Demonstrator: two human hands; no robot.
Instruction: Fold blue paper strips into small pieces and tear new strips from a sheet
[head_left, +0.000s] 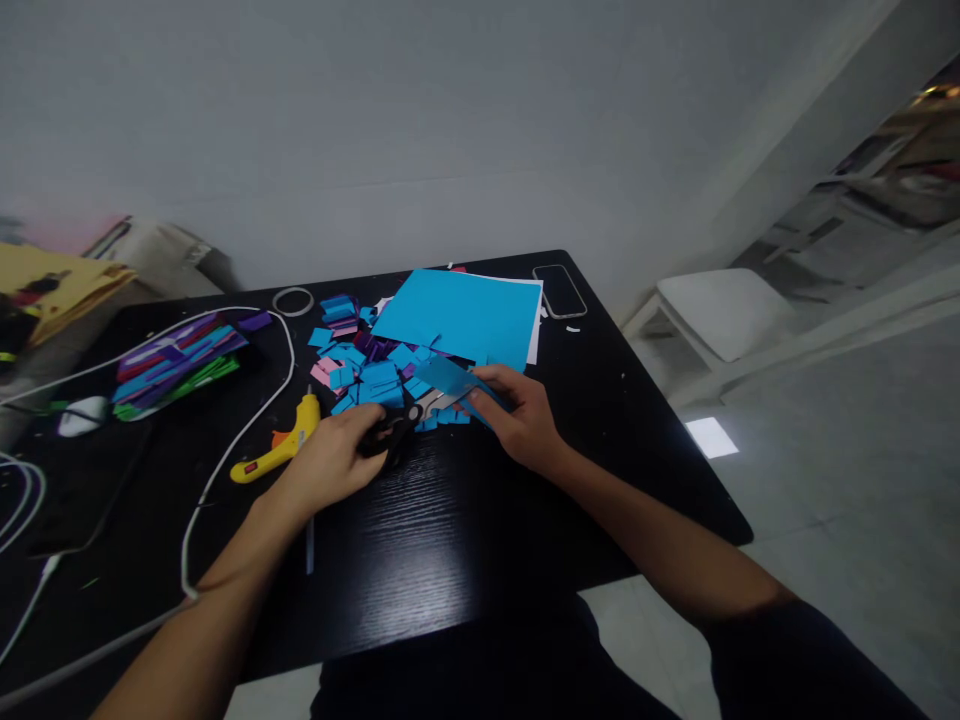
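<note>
Scissors [409, 418] gripped in left hand [337, 462], blades pointing to 2 o'clock at blue paper strip [454, 383], pinched by right hand [521, 420]; blades seemingly part-open.

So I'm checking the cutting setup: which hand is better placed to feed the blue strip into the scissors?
The right hand. It already pinches the blue strip at the blades, while the left hand is closed around the scissors handles, so it is occupied with the cutting.
</note>
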